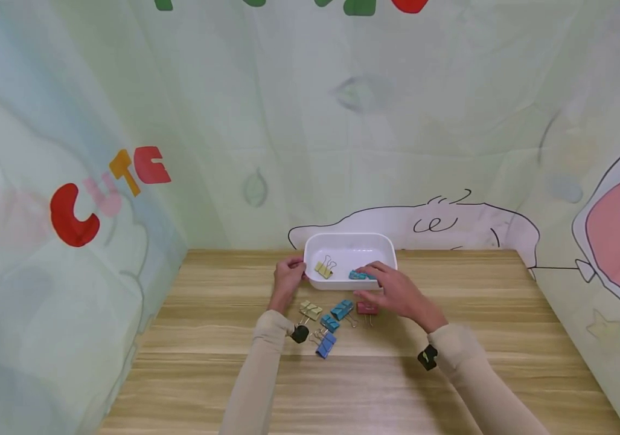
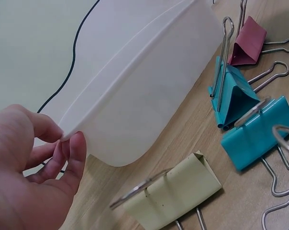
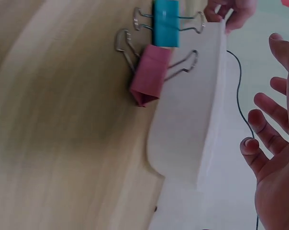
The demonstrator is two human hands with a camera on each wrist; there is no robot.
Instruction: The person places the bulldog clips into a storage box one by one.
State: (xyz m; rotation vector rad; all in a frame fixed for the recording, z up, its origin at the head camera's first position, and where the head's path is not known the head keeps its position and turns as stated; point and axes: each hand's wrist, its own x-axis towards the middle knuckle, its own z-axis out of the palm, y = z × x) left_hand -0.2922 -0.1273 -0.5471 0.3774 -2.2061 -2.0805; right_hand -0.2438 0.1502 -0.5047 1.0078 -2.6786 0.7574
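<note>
My left hand [image 1: 288, 279] pinches the left rim of a white plastic box [image 1: 342, 285] between thumb and fingers. Over the box's right part reaches my right hand [image 1: 401, 296], its fingers spread and holding nothing in the right wrist view. Just under those fingertips lies a teal binder clip [image 1: 357, 275] on the box floor. A yellow binder clip [image 1: 323, 269] lies in the left part of the box. In front of the box, below my right thumb, sits a pink binder clip [image 3: 151, 72].
More binder clips lie on the wooden table [image 1: 223, 374] before the box: a pale yellow clip [image 2: 175, 194], a larger teal clip [image 2: 233, 93], a smaller teal clip [image 2: 259, 134] and a blue clip [image 1: 326, 345]. Behind the box hangs a printed curtain [image 1: 223, 151].
</note>
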